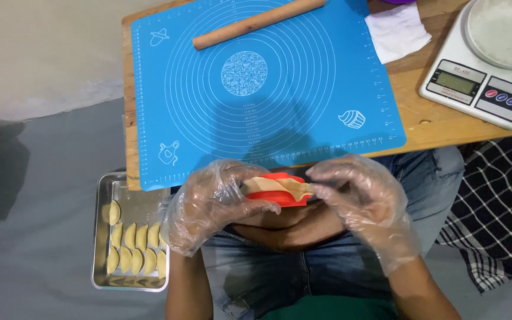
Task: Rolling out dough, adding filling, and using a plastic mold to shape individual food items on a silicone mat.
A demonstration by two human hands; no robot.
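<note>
Holding a red dumpling press [280, 192] with dough [282, 185] draped in it, your gloved left hand [211, 204] curls closed around its end above your lap; your right hand [365, 198] pinches the dough edge. Steel tray [103, 237] of folded dumplings [134, 246] sits left, below the worktop [428, 121].

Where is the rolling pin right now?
The wooden rolling pin lies slantwise on the far end of the blue mat, top of the head view, left of the white cloth.

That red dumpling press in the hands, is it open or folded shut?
Folded nearly shut: the red press shows two stacked halves with dough between them, gripped by both gloved hands.
</note>
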